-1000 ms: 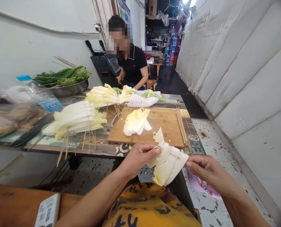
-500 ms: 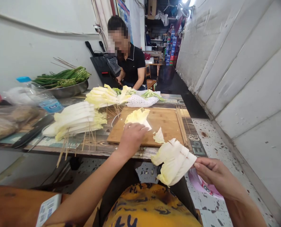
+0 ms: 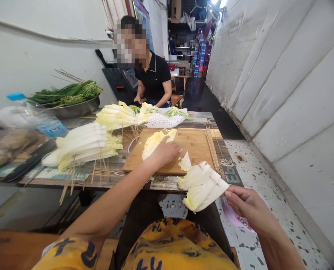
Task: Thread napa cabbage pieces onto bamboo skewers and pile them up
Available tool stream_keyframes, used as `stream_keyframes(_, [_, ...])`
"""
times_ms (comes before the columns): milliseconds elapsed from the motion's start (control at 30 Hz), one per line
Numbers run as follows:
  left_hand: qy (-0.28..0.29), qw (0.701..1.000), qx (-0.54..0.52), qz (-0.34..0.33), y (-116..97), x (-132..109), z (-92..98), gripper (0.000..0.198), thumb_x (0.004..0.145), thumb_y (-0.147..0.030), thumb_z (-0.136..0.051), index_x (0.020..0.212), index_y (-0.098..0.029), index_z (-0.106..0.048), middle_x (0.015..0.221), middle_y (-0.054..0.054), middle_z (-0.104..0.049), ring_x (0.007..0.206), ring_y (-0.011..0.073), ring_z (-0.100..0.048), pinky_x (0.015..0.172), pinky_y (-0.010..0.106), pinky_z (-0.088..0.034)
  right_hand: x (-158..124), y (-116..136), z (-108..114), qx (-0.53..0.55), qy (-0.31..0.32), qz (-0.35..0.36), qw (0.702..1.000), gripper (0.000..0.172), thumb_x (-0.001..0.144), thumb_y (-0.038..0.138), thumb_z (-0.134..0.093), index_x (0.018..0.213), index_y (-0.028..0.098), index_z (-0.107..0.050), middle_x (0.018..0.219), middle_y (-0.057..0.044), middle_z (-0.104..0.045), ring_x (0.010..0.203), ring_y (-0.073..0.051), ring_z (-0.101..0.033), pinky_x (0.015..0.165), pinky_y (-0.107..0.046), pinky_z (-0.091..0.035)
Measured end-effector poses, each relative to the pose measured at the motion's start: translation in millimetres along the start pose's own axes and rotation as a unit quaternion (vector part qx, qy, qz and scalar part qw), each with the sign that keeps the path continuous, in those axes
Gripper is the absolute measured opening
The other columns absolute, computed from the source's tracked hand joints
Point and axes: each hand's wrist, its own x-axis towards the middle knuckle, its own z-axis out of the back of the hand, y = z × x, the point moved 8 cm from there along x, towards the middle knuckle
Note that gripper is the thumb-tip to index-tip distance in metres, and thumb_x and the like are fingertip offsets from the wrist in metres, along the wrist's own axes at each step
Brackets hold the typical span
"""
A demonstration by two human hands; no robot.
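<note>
My right hand (image 3: 247,206) pinches the end of a skewer loaded with folded cabbage leaves (image 3: 202,185), held just off the table's near edge. My left hand (image 3: 165,152) reaches onto the wooden cutting board (image 3: 195,148) and closes its fingers on a loose cabbage leaf (image 3: 155,140) lying there. A small torn leaf piece (image 3: 185,162) lies on the board beside that hand. Bare bamboo skewers (image 3: 211,146) lie along the board's right side.
Finished cabbage skewers (image 3: 85,144) are stacked on the table at left, with more cabbage skewers (image 3: 116,114) behind. A metal bowl of greens (image 3: 68,99), a water bottle (image 3: 40,116) and a white mesh sleeve (image 3: 164,120) stand further back. A person in black (image 3: 152,80) sits across the table.
My left hand let go of the skewered cabbage and moved forward onto the cutting board, onto the loose leaf. My right hand kept the skewer, shifting it slightly up and right.
</note>
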Motion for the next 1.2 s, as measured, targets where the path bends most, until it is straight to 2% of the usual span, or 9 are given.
stream_keyframes(200, [-0.043,0.999,0.018,0.027,6,6,14.5,0.034,0.085,-0.007,-0.036,0.104,-0.018,-0.062,0.103,0.009,-0.068,0.101,0.0215,-0.059,0.107,0.047,-0.017,7,-1,-1,0.025,-0.036,0.004,0.999,0.035,0.084,0.05,-0.055,0.079,0.015,-0.058,0.053,0.008,-0.028,0.045,-0.006,-0.019,0.041,-0.02,-0.014])
stream_keyframes(300, [-0.016,0.999,0.037,0.01,2,3,7.7,0.034,0.087,-0.009,-0.035,0.105,-0.021,-0.062,0.105,0.006,-0.069,0.102,0.0209,-0.059,0.108,0.05,-0.013,10,0,-1,0.043,-0.062,0.019,0.997,0.035,0.083,0.05,-0.057,0.077,0.015,-0.057,0.052,0.009,-0.028,0.043,-0.005,-0.019,0.039,-0.02,-0.014])
stream_keyframes(467, [-0.045,0.998,0.033,-0.033,-20,-9,13.0,0.034,0.09,-0.013,-0.033,0.109,-0.022,-0.06,0.118,0.008,-0.063,0.112,0.0211,-0.055,0.108,0.054,-0.014,3,19,15,0.001,-0.197,0.091,0.976,0.031,0.088,0.047,-0.05,0.08,0.017,-0.057,0.054,0.007,-0.032,0.043,-0.007,-0.025,0.039,-0.02,-0.02])
stream_keyframes(533, [-0.118,0.993,0.023,0.004,-21,-17,27.9,0.035,0.089,-0.013,-0.034,0.114,-0.02,-0.056,0.123,0.011,-0.06,0.118,0.0213,-0.052,0.107,0.051,-0.019,-3,45,21,-0.161,-0.299,0.183,0.922,0.028,0.092,0.039,-0.045,0.087,0.016,-0.06,0.058,0.004,-0.043,0.047,-0.009,-0.037,0.044,-0.022,-0.029])
stream_keyframes(600, [-0.206,0.977,0.013,0.057,-18,-30,41.5,0.037,0.089,-0.012,-0.034,0.12,-0.017,-0.053,0.124,0.012,-0.059,0.12,0.0209,-0.05,0.107,0.047,-0.025,0,68,9,-0.34,-0.35,0.268,0.831,0.028,0.094,0.032,-0.042,0.093,0.014,-0.064,0.067,-0.002,-0.057,0.058,-0.013,-0.05,0.054,-0.024,-0.038])
stream_keyframes(733, [-0.304,0.949,0.022,0.085,-28,-63,43.1,0.045,0.089,-0.012,-0.035,0.132,-0.016,-0.043,0.131,0.015,-0.054,0.128,0.0221,-0.043,0.107,0.044,-0.03,39,61,-25,-0.47,-0.286,0.291,0.783,0.026,0.092,0.023,-0.044,0.091,0.016,-0.069,0.074,-0.006,-0.065,0.065,-0.015,-0.057,0.058,-0.024,-0.038])
stream_keyframes(833, [-0.224,0.974,0.042,0.018,-50,-69,19.0,0.047,0.091,-0.021,-0.039,0.138,-0.016,-0.037,0.14,0.014,-0.045,0.135,0.0239,-0.032,0.11,0.045,-0.025,55,43,-43,-0.54,-0.242,0.266,0.761,0.022,0.09,0.017,-0.048,0.086,0.016,-0.07,0.071,-0.006,-0.064,0.063,-0.016,-0.057,0.053,-0.025,-0.034])
stream_keyframes(967, [-0.105,0.992,0.048,-0.046,-70,-61,-9.1,0.054,0.091,-0.038,-0.041,0.139,-0.014,-0.036,0.146,0.013,-0.037,0.138,0.0263,-0.025,0.113,0.045,-0.02,47,28,-45,-0.593,-0.21,0.224,0.744,0.026,0.089,0.014,-0.047,0.108,0.016,-0.065,0.081,-0.008,-0.067,0.07,-0.019,-0.061,0.056,-0.025,-0.037])
stream_keyframes(1200, [-0.049,0.997,0.021,-0.055,-74,-42,-27.7,0.058,0.091,-0.048,-0.037,0.138,-0.014,-0.039,0.144,0.013,-0.04,0.137,0.0264,-0.027,0.112,0.044,-0.024,34,14,-28,-0.633,-0.15,0.174,0.739,0.035,0.089,0.013,-0.045,0.119,0.022,-0.06,0.084,-0.005,-0.071,0.064,-0.017,-0.065,0.055,-0.024,-0.042])
